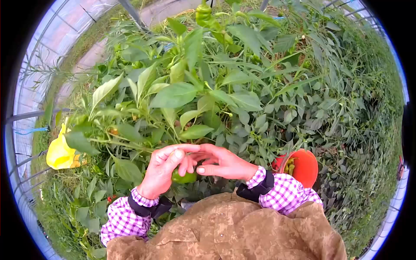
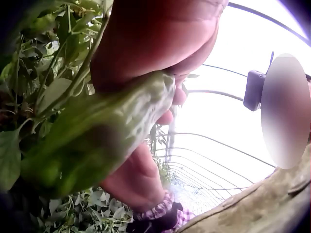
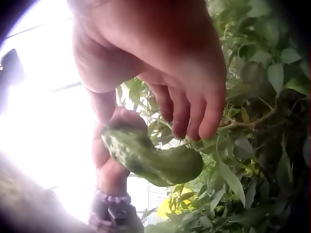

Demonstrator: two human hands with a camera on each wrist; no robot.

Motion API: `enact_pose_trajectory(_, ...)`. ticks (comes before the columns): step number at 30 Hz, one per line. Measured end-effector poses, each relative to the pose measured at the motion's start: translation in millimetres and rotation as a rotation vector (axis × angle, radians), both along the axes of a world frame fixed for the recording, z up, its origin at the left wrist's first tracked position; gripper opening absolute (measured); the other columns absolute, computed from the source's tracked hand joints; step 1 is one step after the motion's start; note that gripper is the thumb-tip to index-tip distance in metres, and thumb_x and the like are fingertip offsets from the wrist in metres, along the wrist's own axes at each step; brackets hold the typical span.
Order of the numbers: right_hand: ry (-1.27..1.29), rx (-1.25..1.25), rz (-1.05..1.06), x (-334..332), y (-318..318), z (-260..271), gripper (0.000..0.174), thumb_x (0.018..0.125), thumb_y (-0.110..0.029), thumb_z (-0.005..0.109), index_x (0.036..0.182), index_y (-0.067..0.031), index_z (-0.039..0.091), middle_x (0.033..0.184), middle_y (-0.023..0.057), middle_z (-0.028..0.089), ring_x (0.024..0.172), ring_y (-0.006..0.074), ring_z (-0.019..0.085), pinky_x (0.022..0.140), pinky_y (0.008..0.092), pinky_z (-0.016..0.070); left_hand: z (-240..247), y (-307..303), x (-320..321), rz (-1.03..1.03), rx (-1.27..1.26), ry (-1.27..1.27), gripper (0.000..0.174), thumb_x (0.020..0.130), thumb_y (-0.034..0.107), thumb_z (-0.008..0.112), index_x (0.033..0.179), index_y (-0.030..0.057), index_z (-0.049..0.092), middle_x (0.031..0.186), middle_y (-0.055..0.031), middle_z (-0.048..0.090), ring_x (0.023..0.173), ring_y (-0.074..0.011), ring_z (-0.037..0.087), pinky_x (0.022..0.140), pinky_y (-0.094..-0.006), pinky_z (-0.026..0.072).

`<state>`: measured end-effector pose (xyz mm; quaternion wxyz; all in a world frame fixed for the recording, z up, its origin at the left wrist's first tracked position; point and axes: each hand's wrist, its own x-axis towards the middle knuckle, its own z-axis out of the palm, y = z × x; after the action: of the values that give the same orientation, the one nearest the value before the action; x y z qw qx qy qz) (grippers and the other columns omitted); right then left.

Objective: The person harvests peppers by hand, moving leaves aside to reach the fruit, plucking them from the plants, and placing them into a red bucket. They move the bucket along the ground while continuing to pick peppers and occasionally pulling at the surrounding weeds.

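Low in the middle of the head view, a wrinkled green pepper (image 1: 185,177) hangs below the left hand (image 1: 162,169). The left hand (image 2: 155,41) holds the pepper (image 2: 97,136) by its upper end, with its fingers curled. From the right, the right hand (image 1: 225,162) reaches over with its fingers loosely bent and its fingertips by the left hand's fingers. In the right wrist view the right hand (image 3: 155,63) is above the curved pepper (image 3: 150,158), with a gap between them and nothing in its grasp. The pepper's stem is hidden.
Leafy pepper plants (image 1: 175,95) stand close in front, with another green pepper (image 1: 203,16) at the top. A red bucket (image 1: 307,167) containing green peppers sits at right. A yellow object (image 1: 61,151) is at left, beside metal hoops and clear sheeting.
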<state>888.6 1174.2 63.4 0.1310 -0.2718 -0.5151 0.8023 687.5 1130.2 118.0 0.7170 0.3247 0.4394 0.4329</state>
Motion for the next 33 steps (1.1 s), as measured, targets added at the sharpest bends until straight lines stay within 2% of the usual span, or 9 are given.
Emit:
enact_pose_trajectory(3, 0.248, -0.092, -0.014, 24.7, -34.9, 25.2, 0.061, 0.086, -0.025, 0.069, 0.132, -0.0005, 0.037, 0.129, 0.0107, 0.046, 0.118, 0.0173, 0.047, 0.096, 0.0351, 0.0439, 12.2, -9.4, 49.2, 0.048, 0.062, -0.022, 0.036, 0.099, 0.026, 0.047, 0.118, -0.0012, 0.061, 0.078, -0.0006, 0.058, 0.082, -0.0116, 0.056, 0.08, -0.0288, 0.0473)
enact_pose_trajectory(8, -0.191, 0.116, -0.195, 121.9, -70.5, 8.4, 0.04, 0.08, -0.022, 0.075, 0.106, -0.0006, 0.053, 0.091, 0.0041, 0.056, 0.087, 0.0126, 0.053, 0.079, 0.0299, 0.0452, -18.8, -12.1, 136.0, -0.298, 0.057, -0.025, 0.037, 0.101, 0.027, 0.044, 0.122, 0.0013, 0.057, 0.107, -0.004, 0.058, 0.097, -0.0144, 0.057, 0.088, -0.0279, 0.0457)
enact_pose_trajectory(12, -0.549, 0.326, -0.399, 210.3, -106.9, 4.8, 0.037, 0.074, -0.019, 0.076, 0.1, 0.0002, 0.058, 0.089, 0.0091, 0.059, 0.083, 0.0194, 0.058, 0.075, 0.0329, 0.0465, -44.5, 4.2, 154.9, -0.434, 0.75, 0.706, 0.031, 0.086, 0.017, 0.065, 0.116, 0.0085, 0.061, 0.117, -0.0127, 0.055, 0.12, -0.0318, 0.048, 0.1, -0.0399, 0.0416)
enact_pose_trajectory(15, -1.095, 0.578, -0.481, 297.4, -142.5, -28.8, 0.046, 0.068, -0.019, 0.078, 0.105, 0.0003, 0.058, 0.094, 0.0157, 0.061, 0.088, 0.0323, 0.062, 0.077, 0.0399, 0.0482, -39.5, 38.4, 128.4, -0.357, 1.21, 1.328, 0.039, 0.073, 0.013, 0.071, 0.111, 0.0091, 0.062, 0.122, -0.0103, 0.054, 0.127, -0.03, 0.043, 0.105, -0.0495, 0.0347)
enact_pose_trajectory(19, -1.701, 0.567, -0.3, 386.6, -189.8, -74.6, 0.058, 0.066, -0.021, 0.08, 0.114, -0.0012, 0.056, 0.1, 0.0202, 0.061, 0.092, 0.0365, 0.061, 0.082, 0.0436, 0.0494, -28.6, 67.3, 65.5, -0.348, 1.028, 1.925, 0.048, 0.077, 0.018, 0.066, 0.121, 0.0035, 0.055, 0.134, -0.0185, 0.044, 0.128, -0.0324, 0.038, 0.106, -0.0452, 0.0305)
enact_pose_trajectory(21, -1.645, 0.58, -0.334, 384.5, -179.7, -82.1, 0.053, 0.069, -0.019, 0.078, 0.114, 0.0003, 0.056, 0.097, 0.0186, 0.064, 0.091, 0.0326, 0.064, 0.081, 0.0408, 0.0514, -20.6, 63.6, 40.5, -0.406, 0.952, 2.126, 0.048, 0.076, 0.019, 0.067, 0.12, 0.0035, 0.055, 0.131, -0.0186, 0.047, 0.124, -0.0323, 0.041, 0.105, -0.0447, 0.0309)
enact_pose_trajectory(23, -1.144, 0.107, -0.463, 344.3, -145.5, -68.0, 0.044, 0.075, -0.014, 0.073, 0.113, 0.0024, 0.057, 0.094, 0.0175, 0.066, 0.087, 0.0274, 0.066, 0.078, 0.0363, 0.0528, -24.7, 54.2, 21.2, -0.481, 0.782, 2.237, 0.048, 0.075, 0.019, 0.068, 0.119, 0.0041, 0.056, 0.129, -0.0184, 0.049, 0.12, -0.0311, 0.043, 0.104, -0.044, 0.0316)
enact_pose_trajectory(28, -0.745, 0.292, -0.236, 215.9, -56.7, -39.0, 0.034, 0.082, -0.016, 0.066, 0.108, 0.0046, 0.059, 0.094, 0.0154, 0.067, 0.084, 0.0241, 0.066, 0.075, 0.0331, 0.0524, -44.1, 33.5, -22.3, -0.423, 0.677, 2.2, 0.038, 0.071, 0.027, 0.073, 0.104, 0.0106, 0.062, 0.08, -0.0028, 0.056, 0.085, -0.0216, 0.052, 0.074, -0.0364, 0.0363)
enact_pose_trajectory(33, -0.575, 0.525, -0.098, 102.1, 15.4, -30.4, 0.025, 0.085, -0.014, 0.063, 0.104, 0.0027, 0.063, 0.091, 0.0125, 0.065, 0.081, 0.0213, 0.064, 0.072, 0.0317, 0.0511, -68.7, -7.9, -47.7, -0.453, 0.547, 2.052, 0.029, 0.073, 0.027, 0.072, 0.098, 0.015, 0.065, 0.077, -0.0021, 0.057, 0.08, -0.0206, 0.054, 0.068, -0.0358, 0.0369)
